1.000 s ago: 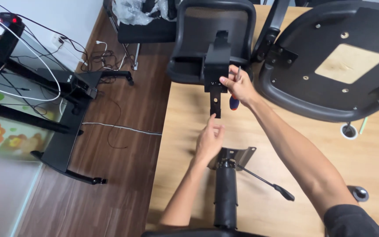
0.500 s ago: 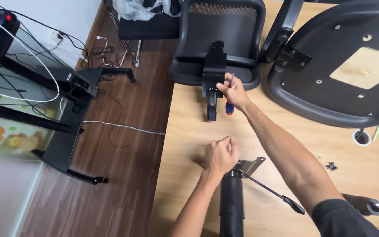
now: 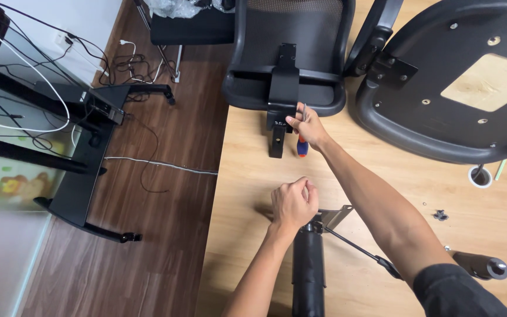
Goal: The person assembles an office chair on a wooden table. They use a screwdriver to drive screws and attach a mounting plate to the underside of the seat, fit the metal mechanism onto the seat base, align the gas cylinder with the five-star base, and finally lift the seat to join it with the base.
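A pale wooden bench [image 3: 247,176] stands over dark plank floor [image 3: 165,194] strewn with cables [image 3: 148,164]. The right hand [image 3: 304,128] clamps a screwdriver [image 3: 302,147] beside the black backrest bracket [image 3: 281,88]; the left hand [image 3: 293,202] is fisted, perhaps gripping the seat mechanism [image 3: 330,218].

Two hands: left hand [image 3: 293,202], right hand [image 3: 305,126]. One screwdriver [image 3: 302,144]. One chair backrest [image 3: 291,56]. One seat pan [image 3: 447,82]. One gas-lift cylinder [image 3: 308,273].

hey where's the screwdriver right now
In the head view the screwdriver is in the right hand, upper middle of the wooden table, beside the black bracket of the chair backrest.
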